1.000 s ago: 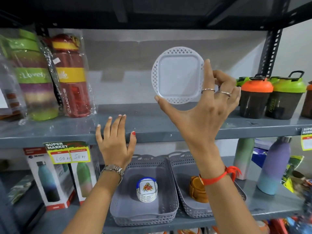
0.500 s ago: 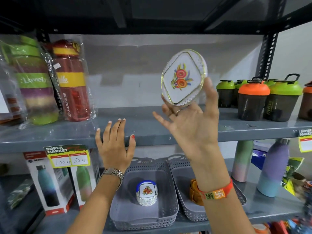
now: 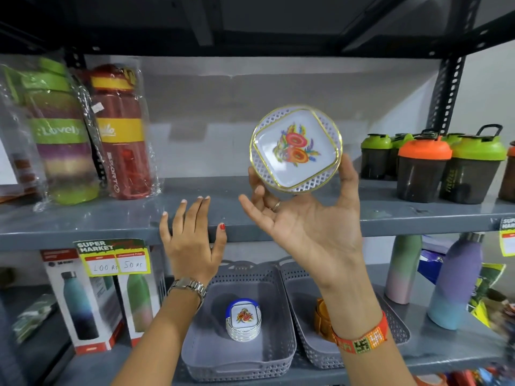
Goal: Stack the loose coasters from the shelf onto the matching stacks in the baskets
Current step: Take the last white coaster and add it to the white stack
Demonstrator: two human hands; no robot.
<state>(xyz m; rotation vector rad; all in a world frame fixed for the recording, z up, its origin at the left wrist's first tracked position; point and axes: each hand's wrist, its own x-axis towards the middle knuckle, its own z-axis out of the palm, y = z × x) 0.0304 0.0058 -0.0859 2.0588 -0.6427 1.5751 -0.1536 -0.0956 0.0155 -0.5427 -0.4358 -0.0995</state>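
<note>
I see my right hand [image 3: 312, 227] holding up a white floral gold-rimmed plastic coaster [image 3: 296, 148]; my left hand [image 3: 192, 240] rests fingers spread on the grey metal shelf [image 3: 83, 224].

This is looking like a shop. Grey metal shelving [image 3: 418, 218] is running behind both hands, and a yellow "SUPER MARKET" price tag [image 3: 114, 257] with handwritten prices is hanging from its edge just left of the left hand [image 3: 192, 243]. Plastic-wrapped bottles [image 3: 92, 132] are standing further left; shaker cups [image 3: 446, 165] with green and orange lids are crowding the shelf to the right of the right hand [image 3: 309, 227]. Boxed bottles [image 3: 80, 299] are sitting below the tag, and loose flasks [image 3: 457, 282] are standing lower right.
</note>
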